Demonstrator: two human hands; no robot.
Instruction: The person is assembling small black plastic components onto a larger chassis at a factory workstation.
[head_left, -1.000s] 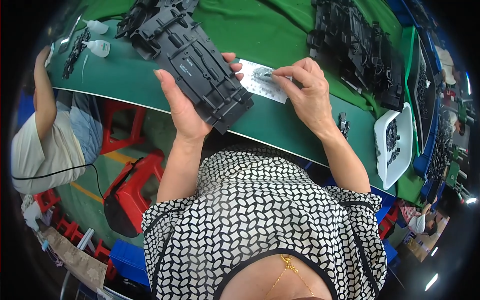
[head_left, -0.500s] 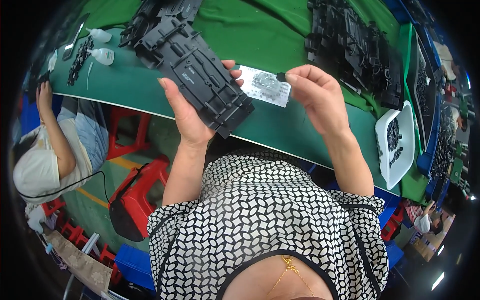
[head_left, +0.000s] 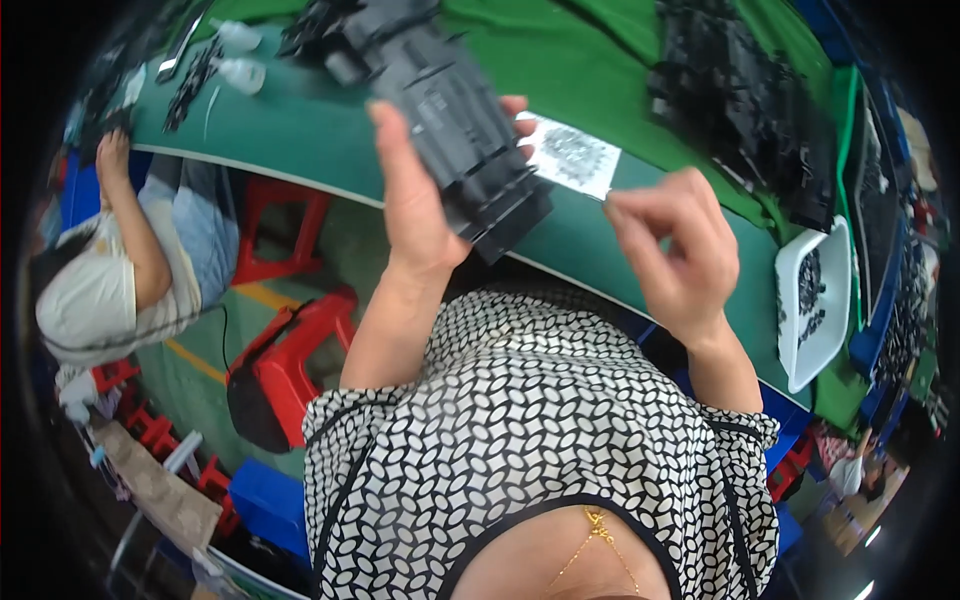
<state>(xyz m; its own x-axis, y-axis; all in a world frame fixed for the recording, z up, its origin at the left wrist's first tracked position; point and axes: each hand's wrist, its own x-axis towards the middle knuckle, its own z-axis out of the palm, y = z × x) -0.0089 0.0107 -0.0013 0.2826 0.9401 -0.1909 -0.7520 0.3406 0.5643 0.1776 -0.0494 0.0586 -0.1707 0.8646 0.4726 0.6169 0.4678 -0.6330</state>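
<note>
Right hand (head_left: 700,258) now farther from white card (head_left: 572,156), pinched, contents unclear; left hand (head_left: 420,225) around black panel (head_left: 448,112)

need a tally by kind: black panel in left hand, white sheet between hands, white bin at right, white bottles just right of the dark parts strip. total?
Black panel: 1
White sheet: 1
White bin: 1
White bottles: 2
Total: 5

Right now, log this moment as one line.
left hand: holding black molded part | right hand: pinched, contents unclear | white sheet: on green table
</note>
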